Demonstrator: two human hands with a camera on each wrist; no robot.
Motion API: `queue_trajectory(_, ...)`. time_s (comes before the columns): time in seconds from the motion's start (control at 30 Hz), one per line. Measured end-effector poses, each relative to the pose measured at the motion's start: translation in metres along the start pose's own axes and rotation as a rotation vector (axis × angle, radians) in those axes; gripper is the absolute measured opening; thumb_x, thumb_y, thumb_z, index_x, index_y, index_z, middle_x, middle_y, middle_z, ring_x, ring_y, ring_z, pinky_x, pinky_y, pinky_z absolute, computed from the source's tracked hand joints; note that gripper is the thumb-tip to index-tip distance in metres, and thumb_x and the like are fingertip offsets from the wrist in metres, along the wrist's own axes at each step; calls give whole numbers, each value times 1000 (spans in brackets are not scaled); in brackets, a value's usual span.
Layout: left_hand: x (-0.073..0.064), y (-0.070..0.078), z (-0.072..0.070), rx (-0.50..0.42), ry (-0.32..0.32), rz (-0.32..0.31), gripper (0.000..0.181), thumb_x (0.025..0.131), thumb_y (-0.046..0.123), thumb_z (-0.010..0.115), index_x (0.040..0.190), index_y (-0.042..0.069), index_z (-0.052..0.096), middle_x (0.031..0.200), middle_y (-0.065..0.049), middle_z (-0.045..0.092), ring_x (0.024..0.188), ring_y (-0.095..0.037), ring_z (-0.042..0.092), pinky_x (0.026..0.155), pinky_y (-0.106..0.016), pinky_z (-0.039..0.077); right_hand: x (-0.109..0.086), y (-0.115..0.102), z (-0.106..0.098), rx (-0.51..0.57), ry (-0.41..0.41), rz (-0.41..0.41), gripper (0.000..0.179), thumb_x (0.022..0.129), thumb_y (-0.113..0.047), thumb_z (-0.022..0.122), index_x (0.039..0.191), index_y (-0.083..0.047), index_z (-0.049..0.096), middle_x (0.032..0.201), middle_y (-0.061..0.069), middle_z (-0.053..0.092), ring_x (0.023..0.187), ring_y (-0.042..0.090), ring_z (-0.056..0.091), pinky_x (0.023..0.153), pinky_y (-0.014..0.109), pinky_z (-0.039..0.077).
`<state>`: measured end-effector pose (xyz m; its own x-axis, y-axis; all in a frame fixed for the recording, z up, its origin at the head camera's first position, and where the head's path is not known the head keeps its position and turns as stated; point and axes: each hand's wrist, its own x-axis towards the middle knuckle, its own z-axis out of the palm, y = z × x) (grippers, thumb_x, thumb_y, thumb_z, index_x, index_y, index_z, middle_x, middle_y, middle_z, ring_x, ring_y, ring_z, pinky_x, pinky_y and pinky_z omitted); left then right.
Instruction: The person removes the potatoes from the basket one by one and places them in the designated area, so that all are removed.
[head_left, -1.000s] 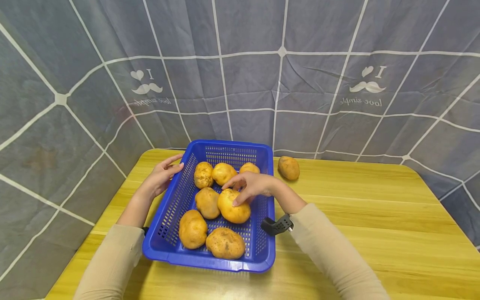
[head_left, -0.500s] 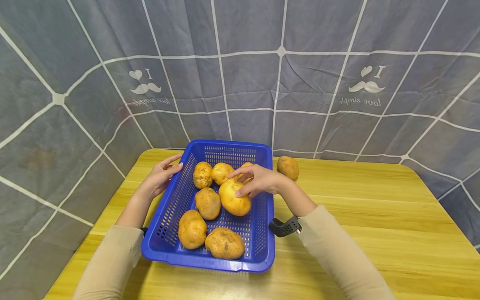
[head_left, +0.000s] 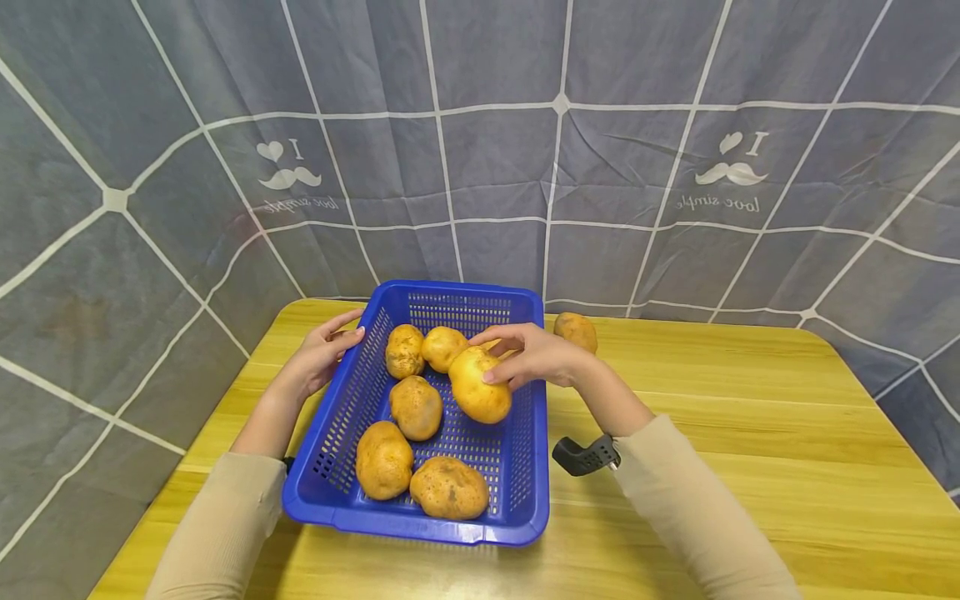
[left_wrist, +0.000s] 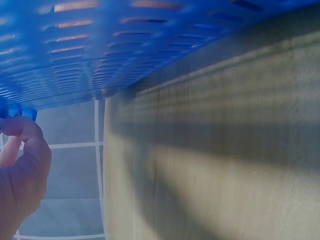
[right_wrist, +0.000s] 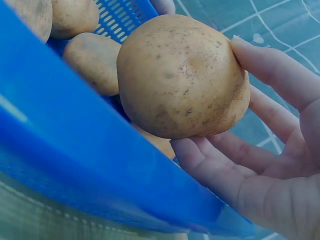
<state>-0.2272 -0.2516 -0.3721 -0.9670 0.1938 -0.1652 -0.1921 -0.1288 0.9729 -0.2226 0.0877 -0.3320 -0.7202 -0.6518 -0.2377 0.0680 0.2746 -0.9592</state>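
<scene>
My right hand (head_left: 538, 357) grips a large yellow potato (head_left: 480, 388) over the right side of a blue plastic basket (head_left: 416, 527). In the right wrist view the thumb and fingertips hold that potato (right_wrist: 182, 77) from its side and underneath, raised near the basket's edge. On the far left, my left hand (head_left: 321, 354) holds the basket's rim, thumb on top. The left wrist view shows this hand (left_wrist: 27, 170) beside the slotted wall (left_wrist: 115, 45). Several other potatoes lie in the basket, among them a speckled one (head_left: 450, 488) at the near end and a dirt-marked one (head_left: 405, 352).
A single potato (head_left: 576, 332) sits on the wooden table (head_left: 735, 433), right of the basket and partly hidden by the right wrist. Behind the table hangs a grey curtain (head_left: 495, 167) with white lines.
My right hand has lifted the potato from among the others and moved it up and to the right, covering a small potato at the back. The left hand stays on the rim.
</scene>
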Motion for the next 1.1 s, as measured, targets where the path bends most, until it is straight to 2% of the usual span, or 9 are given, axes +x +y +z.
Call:
queue_trajectory(0.23, 1, -1, 0, 1, 11, -18, 59, 95, 12, 52, 147, 5, 24, 90, 2, 65, 77, -12, 65, 68, -25, 55, -12, 0, -9, 55, 27, -28, 59, 78, -3, 71, 133, -7, 50, 120, 18, 51, 95, 25, 59, 74, 38, 54)
queue_trajectory(0.4, 1, -2, 0, 5, 10, -19, 59, 96, 12, 52, 147, 5, 23, 91, 2, 64, 78, -12, 65, 69, -26, 55, -20, -1, -14, 116, 27, -42, 59, 79, -1, 70, 133, -5, 49, 119, 20, 49, 94, 27, 60, 76, 41, 54)
queue_trajectory(0.67, 0, -1, 0, 5, 5, -18, 57, 96, 12, 52, 146, 6, 26, 89, 1, 64, 76, -12, 65, 68, -26, 55, -30, -1, -25, 76, 85, -34, 62, 78, -5, 71, 135, -6, 47, 120, 22, 46, 95, 29, 59, 79, 43, 54)
queue_trajectory(0.83, 1, -1, 0, 6, 7, -16, 57, 96, 11, 52, 146, 6, 25, 89, 1, 64, 76, -12, 64, 68, -25, 55, -34, 1, -32, 105, 93, -64, 59, 80, -2, 68, 135, -3, 45, 115, 22, 47, 96, 30, 58, 80, 47, 53)
queue_trajectory(1.1, 1, 1, 0, 12, 12, -20, 59, 95, 12, 53, 146, 5, 24, 89, 2, 64, 77, -11, 64, 68, -26, 55, -44, 3, -40, 145, 124, -80, 58, 80, 1, 66, 134, -2, 44, 118, 21, 49, 95, 29, 60, 80, 47, 53)
